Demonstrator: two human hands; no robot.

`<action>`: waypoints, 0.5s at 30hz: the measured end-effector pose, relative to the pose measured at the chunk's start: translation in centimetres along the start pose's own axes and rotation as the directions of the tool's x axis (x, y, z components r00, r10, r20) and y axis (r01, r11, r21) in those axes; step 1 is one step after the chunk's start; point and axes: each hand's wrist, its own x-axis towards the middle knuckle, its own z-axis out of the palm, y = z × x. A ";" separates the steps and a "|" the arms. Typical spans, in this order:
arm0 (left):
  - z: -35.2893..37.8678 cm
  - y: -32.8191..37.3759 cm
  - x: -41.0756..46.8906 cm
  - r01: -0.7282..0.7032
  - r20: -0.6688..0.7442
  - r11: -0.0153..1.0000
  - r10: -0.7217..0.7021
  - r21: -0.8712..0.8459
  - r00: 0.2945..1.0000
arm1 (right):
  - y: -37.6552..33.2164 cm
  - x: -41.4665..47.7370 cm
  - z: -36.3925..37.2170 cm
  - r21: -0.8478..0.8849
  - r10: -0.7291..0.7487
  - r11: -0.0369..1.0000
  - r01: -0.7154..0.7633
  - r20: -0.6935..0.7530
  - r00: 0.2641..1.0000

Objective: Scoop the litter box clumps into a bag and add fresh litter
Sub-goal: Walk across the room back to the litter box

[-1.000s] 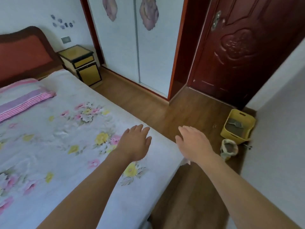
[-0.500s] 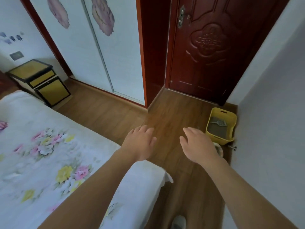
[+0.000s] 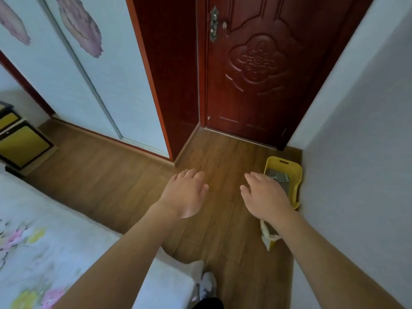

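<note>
Apparently the person is just approaching: left hand (image 3: 185, 192) and right hand (image 3: 265, 197) are reaching forward, fingers relaxed, holding nothing. The yellow litter box (image 3: 297, 175) is sitting far right against the wall (image 3: 356, 152), scoop (image 3: 281, 176) inside, bag (image 3: 267, 235) nearer. The next move is probably calling for crouching and grasping the scoop.

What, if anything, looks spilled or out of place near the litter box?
Nothing stands out. The yellow litter box sits upright in the corner, scoop lying inside, a crumpled bag near it; no litter visible on the floor.
</note>
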 end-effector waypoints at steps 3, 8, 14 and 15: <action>-1.0 0.7 5.7 -0.038 0.032 0.999 0.038 -0.002 0.999 | 2.2 4.3 -1.0 -0.004 0.035 0.999 -0.035 0.001 0.999; -3.3 2.0 15.0 -0.114 0.058 0.993 0.113 0.027 0.992 | 5.9 10.6 -3.0 0.048 0.098 0.994 -0.097 -0.022 0.995; -4.5 4.0 26.7 -0.172 0.122 0.982 0.161 0.084 0.979 | 11.4 19.5 -4.2 0.085 0.174 0.981 -0.172 -0.014 0.985; -4.7 4.5 28.5 -0.176 0.133 0.980 0.163 0.090 0.978 | 12.4 20.8 -4.6 0.090 0.181 0.980 -0.179 -0.011 0.983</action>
